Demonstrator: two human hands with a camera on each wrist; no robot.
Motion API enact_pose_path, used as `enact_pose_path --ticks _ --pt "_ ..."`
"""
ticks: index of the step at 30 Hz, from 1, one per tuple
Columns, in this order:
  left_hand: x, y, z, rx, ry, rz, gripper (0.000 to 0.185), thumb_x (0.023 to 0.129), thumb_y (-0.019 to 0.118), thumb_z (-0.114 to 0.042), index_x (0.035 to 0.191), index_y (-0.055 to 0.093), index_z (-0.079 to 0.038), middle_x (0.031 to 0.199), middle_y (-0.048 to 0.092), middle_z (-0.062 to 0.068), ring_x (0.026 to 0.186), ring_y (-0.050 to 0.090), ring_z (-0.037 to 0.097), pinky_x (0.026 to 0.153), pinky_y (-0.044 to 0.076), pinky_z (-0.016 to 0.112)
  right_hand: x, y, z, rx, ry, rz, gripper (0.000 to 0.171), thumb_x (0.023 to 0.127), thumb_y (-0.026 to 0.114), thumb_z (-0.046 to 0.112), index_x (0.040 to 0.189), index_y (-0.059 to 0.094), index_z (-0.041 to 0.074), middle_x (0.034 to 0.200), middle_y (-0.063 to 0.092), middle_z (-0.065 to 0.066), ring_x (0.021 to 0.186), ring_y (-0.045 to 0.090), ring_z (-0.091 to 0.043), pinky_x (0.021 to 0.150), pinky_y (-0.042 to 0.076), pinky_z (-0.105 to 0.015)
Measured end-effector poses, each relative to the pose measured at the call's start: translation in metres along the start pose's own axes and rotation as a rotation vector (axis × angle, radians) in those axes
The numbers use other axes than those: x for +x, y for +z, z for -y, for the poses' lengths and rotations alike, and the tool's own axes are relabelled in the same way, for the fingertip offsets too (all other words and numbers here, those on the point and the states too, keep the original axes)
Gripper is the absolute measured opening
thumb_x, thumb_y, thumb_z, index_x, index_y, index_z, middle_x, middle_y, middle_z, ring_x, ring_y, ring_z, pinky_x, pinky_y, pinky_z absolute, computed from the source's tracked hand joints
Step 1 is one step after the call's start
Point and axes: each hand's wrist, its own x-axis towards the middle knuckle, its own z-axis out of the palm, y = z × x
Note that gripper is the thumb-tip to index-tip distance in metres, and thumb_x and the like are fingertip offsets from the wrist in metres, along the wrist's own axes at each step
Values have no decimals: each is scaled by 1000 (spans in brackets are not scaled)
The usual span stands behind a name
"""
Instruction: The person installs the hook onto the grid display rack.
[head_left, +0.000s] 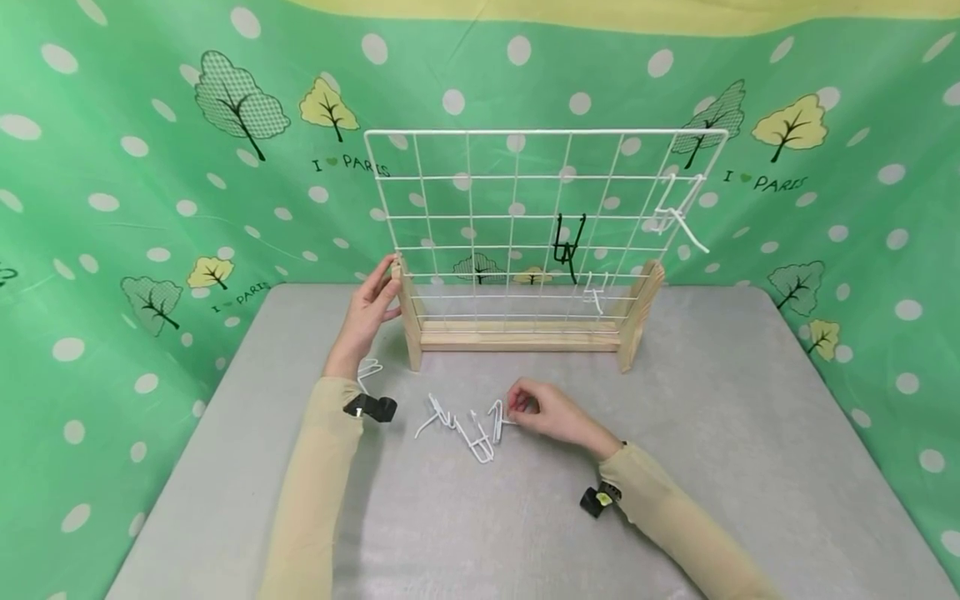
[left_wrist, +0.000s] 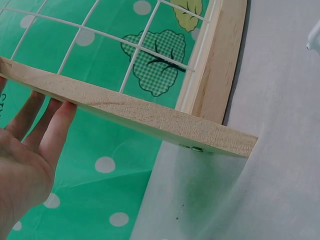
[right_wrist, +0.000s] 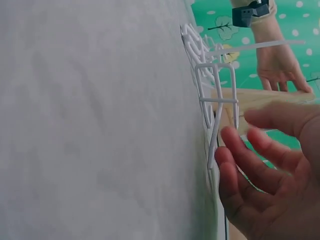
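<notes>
A white wire grid panel point(head_left: 491, 177) stands in a wooden base point(head_left: 517, 342) on the table. My left hand point(head_left: 363, 317) rests its fingers against the outer side of the left wooden upright point(left_wrist: 125, 112). Near the table's middle, my right hand point(head_left: 551, 410) is at a white wire hook point(head_left: 497, 421). In the right wrist view, thumb and fingers of the right hand point(right_wrist: 270, 175) stand apart around one end of that hook point(right_wrist: 218, 100). Just left of it lie two more white hooks, one in the middle point(head_left: 474, 440) and one farther left point(head_left: 435, 414).
On the grid hang a black hook point(head_left: 566, 248), a large white hook point(head_left: 677, 218) at the right and a smaller white hook point(head_left: 596, 298) low down. Another white hook point(head_left: 367, 372) lies beside the left wrist. A green patterned cloth point(head_left: 187, 167) surrounds the grey table point(head_left: 675, 433).
</notes>
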Motion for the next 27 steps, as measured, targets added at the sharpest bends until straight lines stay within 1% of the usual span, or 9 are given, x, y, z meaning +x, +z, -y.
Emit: enact_pose_path --ticks 2,3,6,9,13,16,19,24,27 --pt "1 0 1 1 1 -2 55 101 50 -33 152 33 -23 149 38 14 132 40 31 91 53 42 0 -1 -2 2 15 -14 13 84 68 -1 96 62 1 86 64 -3 80 60 -14 70 53 -27" --pt "1 0 1 1 0 -2 55 101 50 -33 152 32 -23 149 38 14 132 40 31 91 53 42 0 -1 -2 0 23 -8 14 84 69 -2 96 63 0 85 64 -3 80 60 -14 70 53 -26" --pt "1 0 1 -2 -4 -6 54 102 50 -31 152 32 -23 149 38 16 132 39 32 93 51 43 1 -2 -2 -8 46 50 18 82 70 -2 98 64 0 84 64 -2 79 60 -12 72 54 -25" --pt "1 1 0 -2 -6 -7 53 102 49 -30 152 33 -22 148 39 16 132 40 33 94 50 46 1 -2 -2 -20 58 97 17 81 71 -1 97 66 1 82 63 1 76 58 -9 70 54 -24" --pt "1 2 -1 2 -8 -6 53 102 49 -29 152 33 -22 148 39 15 131 40 32 95 50 46 1 -1 -5 -19 46 94 13 81 70 -4 93 67 2 79 62 3 73 56 -7 67 53 -24" --pt "2 2 0 -7 -5 -1 53 103 48 -27 152 32 -21 148 39 17 131 40 32 95 50 46 1 -1 -7 -5 45 60 13 80 68 -5 91 67 2 79 62 0 74 56 -9 66 52 -23" --pt "3 2 1 -17 -4 -1 52 103 48 -26 152 32 -20 147 40 17 131 40 31 94 50 45 1 -2 -7 24 61 5 14 78 66 -6 90 67 -1 80 63 -5 74 57 -12 65 51 -24" --pt "3 2 1 -14 -10 -3 52 103 48 -26 152 32 -19 147 40 15 130 41 30 94 50 46 0 -4 -5 97 108 -122 13 77 66 -7 89 64 -2 80 63 -10 73 57 -13 64 51 -23" --pt "2 1 0 -11 -11 -1 52 103 47 -26 153 31 -20 148 40 15 131 40 30 95 50 46 0 -6 -2 138 100 -197 13 77 66 -9 88 63 -3 82 62 -12 73 57 -13 63 52 -22"
